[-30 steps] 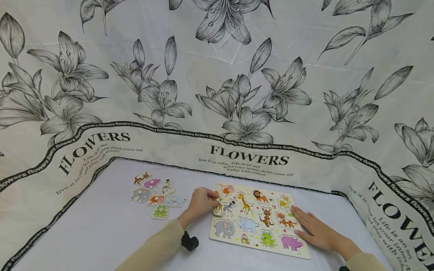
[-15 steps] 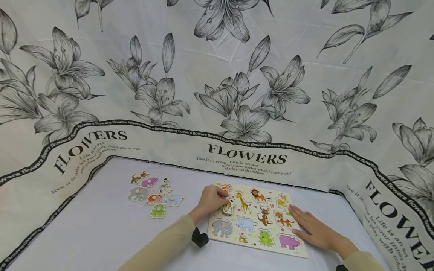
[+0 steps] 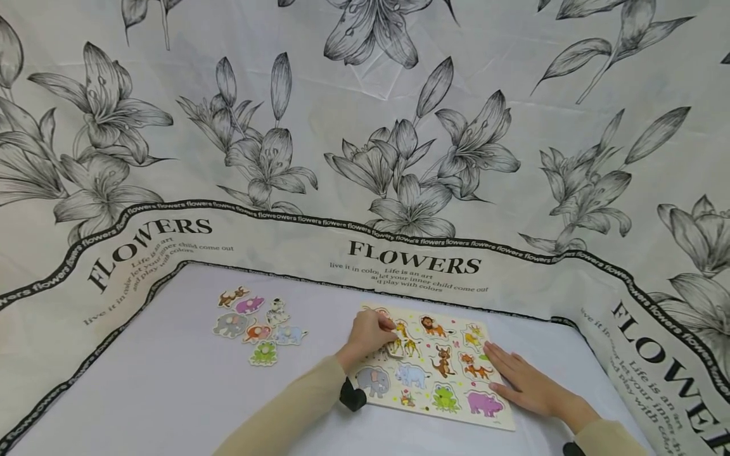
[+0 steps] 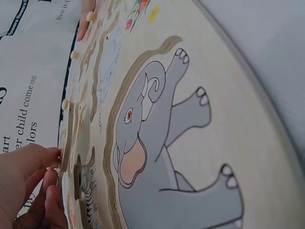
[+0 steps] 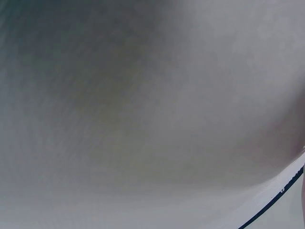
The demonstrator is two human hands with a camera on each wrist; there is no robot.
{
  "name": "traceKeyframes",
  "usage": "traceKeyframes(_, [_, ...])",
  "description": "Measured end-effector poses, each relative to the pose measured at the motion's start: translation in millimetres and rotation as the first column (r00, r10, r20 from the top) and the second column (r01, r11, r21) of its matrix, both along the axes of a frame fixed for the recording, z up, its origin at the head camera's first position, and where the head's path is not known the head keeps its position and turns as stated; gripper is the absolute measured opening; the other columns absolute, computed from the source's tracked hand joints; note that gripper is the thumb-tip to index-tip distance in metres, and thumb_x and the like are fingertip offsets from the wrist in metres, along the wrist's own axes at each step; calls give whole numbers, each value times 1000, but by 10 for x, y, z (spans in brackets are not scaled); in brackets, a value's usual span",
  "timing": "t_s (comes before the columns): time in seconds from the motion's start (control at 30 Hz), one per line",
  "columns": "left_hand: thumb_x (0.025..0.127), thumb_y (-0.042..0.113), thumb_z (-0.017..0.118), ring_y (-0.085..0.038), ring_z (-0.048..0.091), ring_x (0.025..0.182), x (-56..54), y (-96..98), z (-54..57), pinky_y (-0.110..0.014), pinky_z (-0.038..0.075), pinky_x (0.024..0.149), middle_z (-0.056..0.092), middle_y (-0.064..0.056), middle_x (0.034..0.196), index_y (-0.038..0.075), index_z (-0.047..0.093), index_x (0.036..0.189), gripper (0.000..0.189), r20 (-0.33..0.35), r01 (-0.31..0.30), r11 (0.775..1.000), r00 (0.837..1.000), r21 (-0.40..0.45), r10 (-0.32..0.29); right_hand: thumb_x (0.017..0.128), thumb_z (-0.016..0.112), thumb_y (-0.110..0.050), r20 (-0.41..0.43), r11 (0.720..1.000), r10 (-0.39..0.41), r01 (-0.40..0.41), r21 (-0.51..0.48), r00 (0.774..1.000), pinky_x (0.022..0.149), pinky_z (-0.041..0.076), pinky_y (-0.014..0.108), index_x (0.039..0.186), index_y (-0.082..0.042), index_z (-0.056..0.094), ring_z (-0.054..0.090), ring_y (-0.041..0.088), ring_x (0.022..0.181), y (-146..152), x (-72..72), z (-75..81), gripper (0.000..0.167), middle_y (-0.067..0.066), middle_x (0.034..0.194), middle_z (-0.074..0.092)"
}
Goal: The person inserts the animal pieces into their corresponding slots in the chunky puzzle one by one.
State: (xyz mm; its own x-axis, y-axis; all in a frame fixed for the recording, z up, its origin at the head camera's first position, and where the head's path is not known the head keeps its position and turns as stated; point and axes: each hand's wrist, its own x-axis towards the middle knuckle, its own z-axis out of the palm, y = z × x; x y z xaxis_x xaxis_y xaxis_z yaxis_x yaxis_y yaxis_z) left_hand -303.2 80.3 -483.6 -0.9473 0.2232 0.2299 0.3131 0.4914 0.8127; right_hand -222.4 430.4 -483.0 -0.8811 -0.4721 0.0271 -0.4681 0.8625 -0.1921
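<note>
My left hand (image 3: 369, 335) pinches a giraffe puzzle piece (image 3: 395, 348) just over the printed giraffe (image 3: 413, 348) on a wooden animal puzzle board (image 3: 456, 418). In the left wrist view the thumb and fingers (image 4: 33, 164) hold the piece's edge-on wooden side (image 4: 69, 136), close to the board's surface. Part of the board's left side is hidden under this hand. My right hand (image 3: 527, 385) rests with extended fingers on the board's right edge. The right wrist view is mostly blurred sleeve or cloth.
Several loose animal pieces lie left of the board, including a grey elephant (image 3: 230, 325), a green frog (image 3: 263, 353), a purple hippo (image 3: 249, 305) and a zebra (image 3: 277, 311). Knobs (image 4: 75, 55) stand up from the board's far side. A flower-printed cloth (image 3: 296, 247) rises behind.
My left hand has carried the giraffe piece rightward across the board, from its left edge past the zebra picture to the giraffe picture. The right hand stays on the board's right edge.
</note>
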Motion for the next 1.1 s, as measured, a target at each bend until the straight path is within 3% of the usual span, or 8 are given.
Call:
traceKeyframes(0.13, [75,10,80,-3,58,62,1,63,18,-17,48,59,70,0,76,7,77,85,11,22,-6,1000,1000,-6,6,96,49,-46,26,1000,-16,16,-6,1000,99,-15,-2,150,-5,29,-13,-25,127,8,-8,-3,70,20,154,31])
traceKeyframes(0.37, [75,9,80,-4,55,63,30,138,76,-17,46,58,64,0,77,6,76,84,10,20,-16,1000,1000,-14,16,97,48,-45,-15,1000,5,-5,12,1000,100,-14,-1,151,-8,28,-11,-21,130,36,-21,-36,69,20,153,32])
traceKeyframes(0.7, [74,10,81,-1,56,61,-21,239,-6,-16,46,59,68,1,75,8,77,83,10,40,-20,999,999,-28,22,97,48,-47,33,1000,-8,9,-7,999,100,-15,-1,151,-7,27,-12,-22,130,41,-11,-28,70,20,155,29])
traceKeyframes(1.1, [75,10,81,0,59,58,-45,306,-58,-16,47,57,72,-1,72,7,77,83,9,-1,-17,999,1000,-33,17,97,47,-47,68,1000,-23,24,-6,997,100,-15,-1,151,-6,27,-10,-20,131,13,1,6,71,18,156,26])
